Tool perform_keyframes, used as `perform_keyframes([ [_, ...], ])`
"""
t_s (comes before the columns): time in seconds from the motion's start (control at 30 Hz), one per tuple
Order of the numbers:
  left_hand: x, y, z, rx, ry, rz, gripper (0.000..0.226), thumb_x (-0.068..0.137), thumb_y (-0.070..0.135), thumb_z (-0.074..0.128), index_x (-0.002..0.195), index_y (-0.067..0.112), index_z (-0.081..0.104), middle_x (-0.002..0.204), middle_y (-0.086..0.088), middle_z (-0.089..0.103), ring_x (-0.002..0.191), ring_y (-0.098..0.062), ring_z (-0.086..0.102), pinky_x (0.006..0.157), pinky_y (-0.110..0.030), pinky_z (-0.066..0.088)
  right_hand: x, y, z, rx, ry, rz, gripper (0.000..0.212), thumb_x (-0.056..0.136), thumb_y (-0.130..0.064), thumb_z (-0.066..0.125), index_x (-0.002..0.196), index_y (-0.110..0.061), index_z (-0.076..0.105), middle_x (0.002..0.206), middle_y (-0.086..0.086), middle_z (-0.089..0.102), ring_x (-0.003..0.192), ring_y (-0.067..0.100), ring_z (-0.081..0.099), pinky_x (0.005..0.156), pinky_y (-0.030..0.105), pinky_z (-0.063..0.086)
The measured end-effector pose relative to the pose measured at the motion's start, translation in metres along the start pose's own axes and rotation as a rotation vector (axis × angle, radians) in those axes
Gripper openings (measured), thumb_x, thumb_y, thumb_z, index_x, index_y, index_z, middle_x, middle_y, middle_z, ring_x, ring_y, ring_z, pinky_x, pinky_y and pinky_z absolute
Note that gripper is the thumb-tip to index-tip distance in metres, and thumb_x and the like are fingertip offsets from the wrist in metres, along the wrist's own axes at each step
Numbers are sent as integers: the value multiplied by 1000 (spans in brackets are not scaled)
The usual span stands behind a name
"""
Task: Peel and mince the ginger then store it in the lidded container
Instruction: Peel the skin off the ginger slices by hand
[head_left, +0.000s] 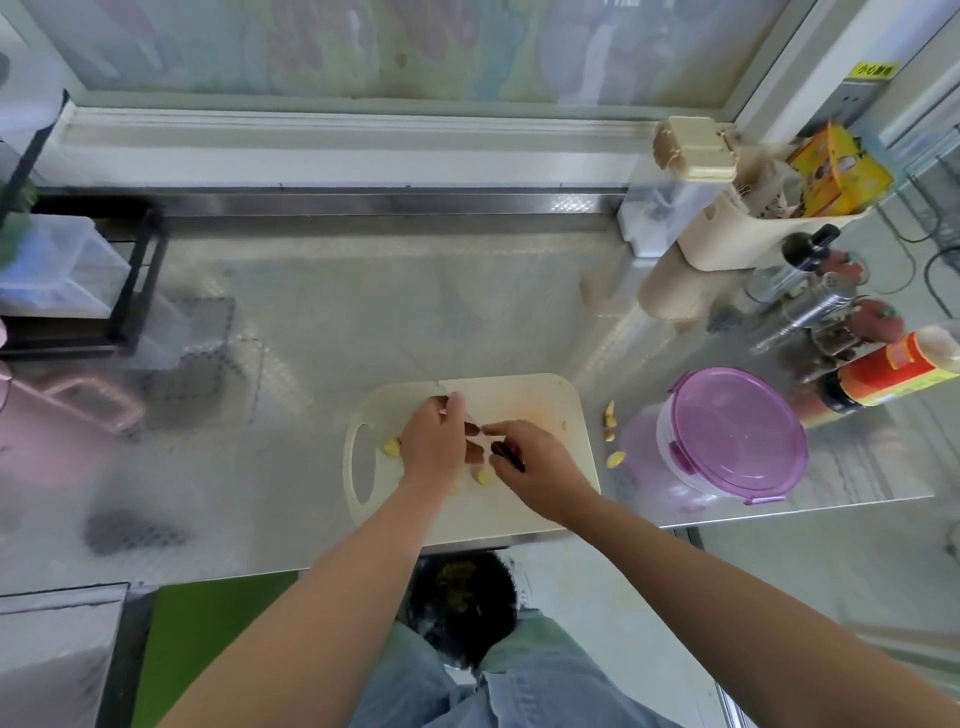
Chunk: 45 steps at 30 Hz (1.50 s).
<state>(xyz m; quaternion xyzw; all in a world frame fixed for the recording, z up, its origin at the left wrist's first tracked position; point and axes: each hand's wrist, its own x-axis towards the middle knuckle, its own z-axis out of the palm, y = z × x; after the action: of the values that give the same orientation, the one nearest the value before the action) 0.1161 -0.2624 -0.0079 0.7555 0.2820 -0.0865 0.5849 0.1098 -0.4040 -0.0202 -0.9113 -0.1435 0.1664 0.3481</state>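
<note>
As right hand (535, 467) grips knife (508, 456), left hand (434, 441) curled

A kitchen: steel counter (363, 312), cutting board (530, 400), sauce bottles (893, 371), lidded container (737, 431).

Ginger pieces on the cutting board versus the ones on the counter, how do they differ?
The board ginger lies on the cutting board between the left hand and right hand; the counter ginger lies on the steel counter, clear of them. Board ginger is farther from the lidded container; counter ginger sits beside it. Both are pale yellow chunks.
</note>
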Motion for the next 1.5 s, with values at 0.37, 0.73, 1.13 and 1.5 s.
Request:
perform_keyframes([
  [0.37, 0, -44, -28, 638, 279, 256, 19, 90, 9, 54, 99, 16, 70, 97, -7, 55, 94, -25, 52, 76, -33, 44, 5, 60, -9, 95, 166, 553, 29, 94, -26, 54, 74, -10, 40, 72, 3, 41, 67, 19, 41, 52, 28, 27],
  [0.73, 4, -57, -48, 618, 277, 254, 21, 90, 12, 58, 109, 16, 66, 101, -6, 52, 94, -25, 54, 75, -33, 45, 19, 27, -4, -220, 237, 244, 36, 89, -21, 61, 123, -10, 52, 119, 7, 50, 108, 23, 50, 89, 34, 45],
  [1.13, 20, -64, -58, 565, 127, 182, 19, 90, 23, 63, 108, 21, 64, 100, 3, 58, 78, -12, 52, 73, -25, 42, 64, -16, 54, 37, -78, 170, 25, 77, -15, 76, 93, -16, 56, 84, -1, 59, 78, 18, 56, 71, 33, 48],
  [1.5, 20, -58, -53, 606, 156, 263, 14, 89, 21, 63, 102, 20, 64, 97, 3, 56, 74, -13, 52, 66, -24, 39, 66, 16, 20, 21, -195, 251, 19, 77, -14, 76, 71, -26, 63, 67, -12, 63, 64, 5, 61, 67, 23, 53],
])
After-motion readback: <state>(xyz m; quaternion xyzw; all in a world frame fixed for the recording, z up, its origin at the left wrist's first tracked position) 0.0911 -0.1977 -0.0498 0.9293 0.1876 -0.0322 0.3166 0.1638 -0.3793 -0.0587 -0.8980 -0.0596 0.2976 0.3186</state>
